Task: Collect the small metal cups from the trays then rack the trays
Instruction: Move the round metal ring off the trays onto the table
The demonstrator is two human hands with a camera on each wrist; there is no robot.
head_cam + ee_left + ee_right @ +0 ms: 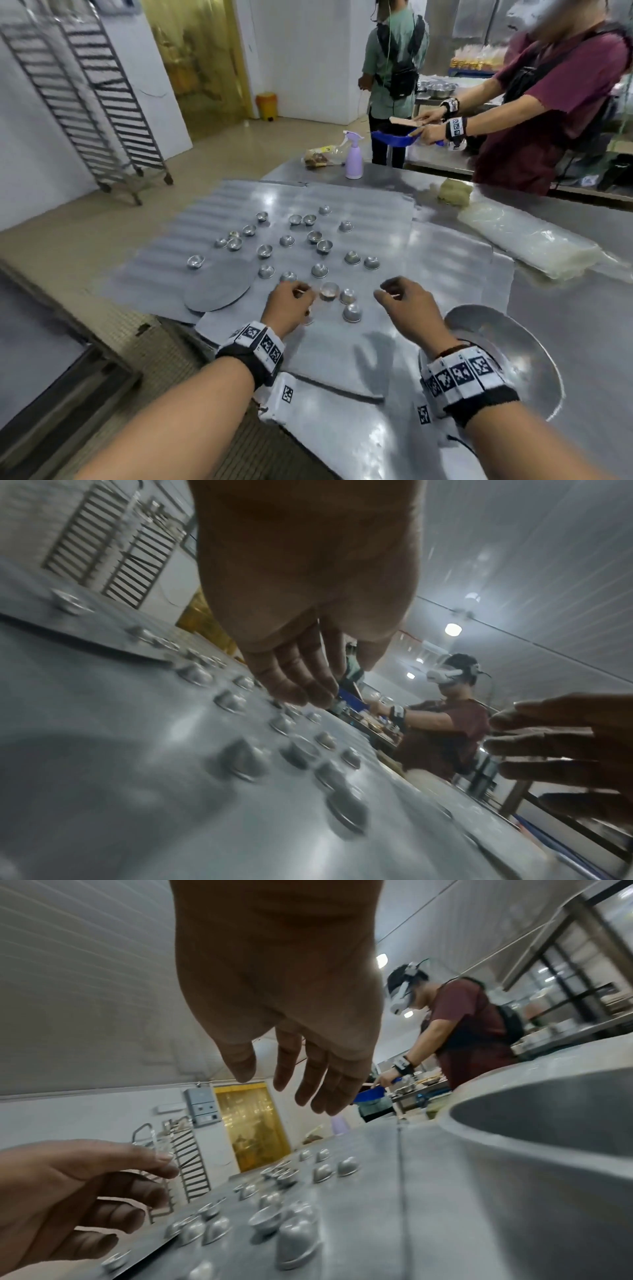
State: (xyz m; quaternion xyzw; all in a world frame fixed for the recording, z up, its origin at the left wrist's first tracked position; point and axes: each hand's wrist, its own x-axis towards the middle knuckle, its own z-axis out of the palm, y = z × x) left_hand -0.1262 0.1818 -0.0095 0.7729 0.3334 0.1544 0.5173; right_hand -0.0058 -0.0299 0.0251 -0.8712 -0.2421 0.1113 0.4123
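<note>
Several small metal cups (320,270) lie scattered on flat metal trays (363,209) on a steel table, some upright, some overturned. My left hand (301,292) hovers over the near tray, fingers loosely curled and empty, just left of an upright cup (329,290). An overturned cup (352,312) sits between my hands. My right hand (390,291) hangs relaxed and empty to the right of these cups. The left wrist view shows the left hand (301,680) above cups (245,760). In the right wrist view the right hand (291,1074) holds nothing.
A large metal bowl (507,342) stands under my right wrist. A round flat disc (219,287) lies on the left tray. Two tray racks (85,102) stand far left. A spray bottle (354,156), dough (452,193) and plastic sheets (527,246) lie beyond; two people work behind the table.
</note>
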